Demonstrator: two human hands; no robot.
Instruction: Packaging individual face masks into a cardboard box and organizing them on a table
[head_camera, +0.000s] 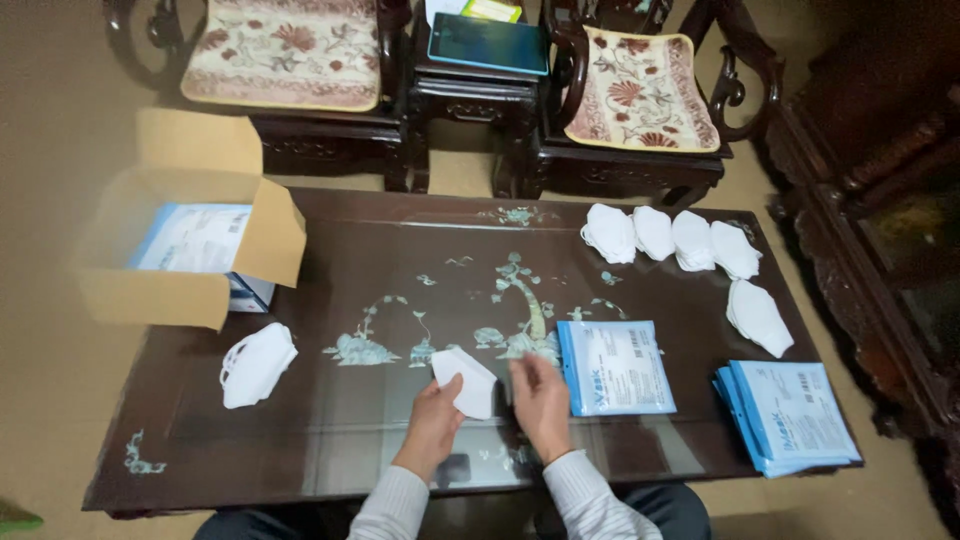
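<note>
The left hand (436, 412) holds a folded white mask (465, 381) by its lower edge, fingers pinched on it, just above the dark inlaid worktop (400, 250). The right hand (540, 398) hovers beside the mask — fingers loosely spread, holding nothing. Just right of it lies a blue-edged pouch (614, 367); a stack of pouches (790, 415) sits farther right. More white masks (672, 238) line the far edge (one pile (256, 364) lies left), near an open cardboard box (190, 250).
</note>
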